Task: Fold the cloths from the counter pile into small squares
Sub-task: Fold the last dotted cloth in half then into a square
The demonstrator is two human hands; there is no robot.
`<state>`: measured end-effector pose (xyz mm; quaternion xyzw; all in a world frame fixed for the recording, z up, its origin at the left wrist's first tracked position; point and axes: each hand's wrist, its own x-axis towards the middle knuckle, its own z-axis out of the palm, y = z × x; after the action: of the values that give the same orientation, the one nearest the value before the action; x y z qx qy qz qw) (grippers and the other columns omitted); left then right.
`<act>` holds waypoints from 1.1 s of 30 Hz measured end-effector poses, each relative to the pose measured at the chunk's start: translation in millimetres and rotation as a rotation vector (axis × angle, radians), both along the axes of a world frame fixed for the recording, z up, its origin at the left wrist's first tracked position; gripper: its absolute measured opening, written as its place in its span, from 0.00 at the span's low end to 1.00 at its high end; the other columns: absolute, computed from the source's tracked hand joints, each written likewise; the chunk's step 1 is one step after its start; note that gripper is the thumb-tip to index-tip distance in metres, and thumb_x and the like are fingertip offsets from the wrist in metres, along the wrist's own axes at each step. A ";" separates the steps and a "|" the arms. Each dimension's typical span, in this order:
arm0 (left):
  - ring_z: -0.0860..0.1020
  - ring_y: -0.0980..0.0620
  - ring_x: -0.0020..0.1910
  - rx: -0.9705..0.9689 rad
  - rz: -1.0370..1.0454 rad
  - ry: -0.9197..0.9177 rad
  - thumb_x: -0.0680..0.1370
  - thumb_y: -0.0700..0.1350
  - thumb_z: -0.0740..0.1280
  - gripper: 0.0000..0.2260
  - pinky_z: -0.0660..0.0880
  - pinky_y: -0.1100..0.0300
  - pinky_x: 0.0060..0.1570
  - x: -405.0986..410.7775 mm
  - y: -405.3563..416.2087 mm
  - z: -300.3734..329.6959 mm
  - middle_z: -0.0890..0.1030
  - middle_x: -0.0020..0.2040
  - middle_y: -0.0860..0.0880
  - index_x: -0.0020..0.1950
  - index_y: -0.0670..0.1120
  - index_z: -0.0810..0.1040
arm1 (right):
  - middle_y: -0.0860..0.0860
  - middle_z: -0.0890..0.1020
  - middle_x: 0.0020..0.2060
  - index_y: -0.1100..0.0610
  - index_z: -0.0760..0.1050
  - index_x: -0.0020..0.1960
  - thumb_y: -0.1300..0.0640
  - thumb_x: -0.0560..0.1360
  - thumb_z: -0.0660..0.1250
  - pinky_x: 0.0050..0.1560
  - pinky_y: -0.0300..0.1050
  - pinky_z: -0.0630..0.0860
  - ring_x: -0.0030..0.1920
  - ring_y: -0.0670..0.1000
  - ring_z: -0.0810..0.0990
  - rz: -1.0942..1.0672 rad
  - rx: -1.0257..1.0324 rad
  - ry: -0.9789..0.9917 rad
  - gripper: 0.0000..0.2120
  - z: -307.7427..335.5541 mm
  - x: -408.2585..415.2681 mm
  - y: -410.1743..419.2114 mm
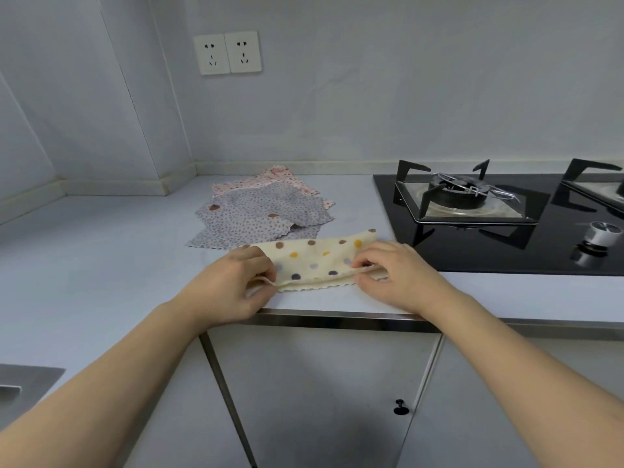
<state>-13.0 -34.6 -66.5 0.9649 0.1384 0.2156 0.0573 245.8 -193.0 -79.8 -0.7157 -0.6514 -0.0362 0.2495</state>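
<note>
A cream cloth with coloured dots lies near the counter's front edge, its near edge lifted into a fold. My left hand pinches that lifted edge at the cloth's left end. At the right end my right hand pinches the same edge. Behind the cream cloth sits the pile of cloths: grey dotted ones on top, a pink one at the back.
The pale counter runs left towards a sink corner. A black gas hob with burner stands and a knob lies close on the right. Wall sockets are above; cupboard doors are below.
</note>
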 end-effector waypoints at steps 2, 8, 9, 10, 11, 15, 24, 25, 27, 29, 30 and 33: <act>0.74 0.50 0.42 0.092 0.026 -0.001 0.76 0.51 0.59 0.11 0.73 0.56 0.42 2.4 2.3 -3.9 0.76 0.42 0.52 0.45 0.46 0.77 | 0.40 0.77 0.54 0.47 0.78 0.56 0.42 0.73 0.67 0.60 0.43 0.63 0.58 0.43 0.71 0.000 -0.016 -0.006 0.14 -0.1 0.1 0.0; 0.73 0.46 0.42 -0.246 0.245 -0.234 0.83 0.42 0.57 0.03 0.65 0.54 0.40 12.0 2.1 -5.1 0.77 0.44 0.47 0.51 0.47 0.69 | 0.43 0.78 0.55 0.51 0.78 0.58 0.50 0.74 0.70 0.62 0.46 0.68 0.58 0.45 0.74 -0.088 -0.034 0.160 0.14 0.9 2.6 3.0; 0.74 0.46 0.43 -0.266 0.230 -0.246 0.83 0.42 0.56 0.03 0.67 0.53 0.41 11.8 1.0 -4.7 0.77 0.45 0.47 0.52 0.47 0.68 | 0.44 0.79 0.53 0.52 0.79 0.56 0.53 0.74 0.70 0.59 0.45 0.71 0.55 0.46 0.76 -0.110 -0.013 0.225 0.11 1.6 3.5 3.4; 0.74 0.46 0.43 -0.272 0.207 -0.240 0.83 0.42 0.56 0.03 0.69 0.52 0.42 11.6 -0.7 -4.9 0.77 0.45 0.47 0.52 0.48 0.68 | 0.45 0.80 0.51 0.53 0.79 0.55 0.55 0.75 0.69 0.54 0.44 0.73 0.52 0.47 0.77 -0.133 0.017 0.301 0.09 2.4 4.8 3.5; 0.74 0.46 0.43 -0.272 0.187 -0.226 0.83 0.43 0.55 0.02 0.71 0.50 0.43 11.1 -2.6 -5.1 0.77 0.45 0.47 0.52 0.48 0.67 | 0.46 0.81 0.49 0.54 0.80 0.53 0.56 0.76 0.69 0.50 0.42 0.73 0.49 0.47 0.78 -0.152 0.058 0.379 0.07 3.2 6.1 3.3; 0.75 0.43 0.38 -0.213 0.182 -0.188 0.83 0.48 0.54 0.02 0.72 0.49 0.39 12.6 -9.0 -2.5 0.77 0.40 0.47 0.54 0.51 0.63 | 0.50 0.82 0.41 0.55 0.79 0.48 0.58 0.76 0.69 0.41 0.39 0.70 0.40 0.45 0.76 -0.173 0.280 0.687 0.02 6.9 11.6 -2.2; 0.74 0.54 0.36 -0.229 0.182 -0.274 0.76 0.60 0.61 0.11 0.70 0.55 0.38 16.6 -22.7 11.2 0.78 0.36 0.56 0.49 0.54 0.68 | 0.54 0.81 0.39 0.51 0.81 0.44 0.56 0.76 0.69 0.45 0.49 0.68 0.42 0.53 0.73 -0.116 0.449 1.019 0.03 9.9 11.4 -10.8; 0.73 0.57 0.35 -0.259 0.196 -0.296 0.78 0.58 0.62 0.09 0.68 0.57 0.36 16.9 -22.5 10.4 0.77 0.36 0.56 0.48 0.54 0.70 | 0.53 0.81 0.39 0.51 0.80 0.44 0.55 0.77 0.68 0.45 0.48 0.68 0.42 0.53 0.73 -0.112 0.448 1.023 0.04 10.3 11.0 -11.1; 0.73 0.61 0.35 -0.329 0.216 -0.333 0.80 0.53 0.65 0.06 0.66 0.61 0.34 16.9 -20.7 9.8 0.76 0.35 0.57 0.45 0.53 0.73 | 0.52 0.80 0.38 0.52 0.79 0.46 0.54 0.78 0.66 0.43 0.47 0.68 0.42 0.52 0.73 -0.104 0.452 1.023 0.05 11.1 10.8 -11.1; 0.72 0.62 0.34 -0.385 0.218 -0.362 0.80 0.49 0.64 0.07 0.65 0.67 0.32 17.5 -21.0 12.3 0.76 0.34 0.56 0.42 0.53 0.74 | 0.50 0.80 0.38 0.52 0.78 0.46 0.53 0.79 0.64 0.42 0.46 0.68 0.41 0.49 0.74 -0.105 0.448 1.006 0.06 11.5 10.5 -10.8; 0.72 0.61 0.34 -0.392 0.215 -0.362 0.81 0.49 0.63 0.08 0.64 0.68 0.31 18.2 -21.5 14.1 0.76 0.34 0.55 0.42 0.53 0.74 | 0.49 0.80 0.38 0.52 0.78 0.47 0.53 0.79 0.64 0.41 0.45 0.69 0.40 0.48 0.74 -0.105 0.442 0.997 0.06 11.8 9.9 -10.7; 0.71 0.56 0.32 -0.374 0.206 -0.322 0.82 0.49 0.61 0.09 0.64 0.64 0.31 21.4 -24.9 18.9 0.76 0.34 0.49 0.43 0.50 0.74 | 0.47 0.80 0.38 0.52 0.77 0.48 0.52 0.80 0.62 0.41 0.42 0.70 0.38 0.44 0.75 -0.113 0.445 0.977 0.07 12.4 9.4 -11.3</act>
<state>8.4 -59.5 -47.6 0.8717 0.2625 0.3415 0.2337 255.2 -204.3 -67.4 -0.6129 -0.3966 0.1505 0.6667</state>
